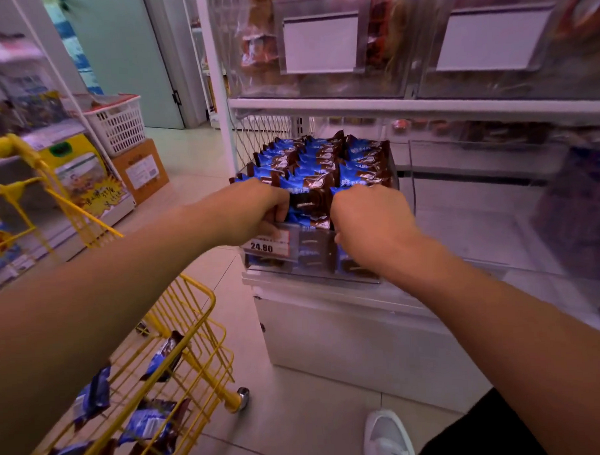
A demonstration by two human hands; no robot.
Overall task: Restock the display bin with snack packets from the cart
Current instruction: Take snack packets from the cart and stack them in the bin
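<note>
Both at the clear acrylic display bin (313,257): left hand (257,211) and right hand (366,218) curl around blue-and-brown snack packets (311,199); best seated upright, rows aligned.

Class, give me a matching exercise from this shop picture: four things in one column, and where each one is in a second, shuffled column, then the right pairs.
Things:
1. yellow wire cart
2. white perforated plastic basket
3. white price tag reading 24.80
4. white shoe

Places:
A. on a brown cardboard box
B. on the floor, bottom of view
C. front of the clear display bin
D. lower left, holding blue-and-brown snack packets

Pairs: 1-D, 2-A, 3-C, 4-B
</note>
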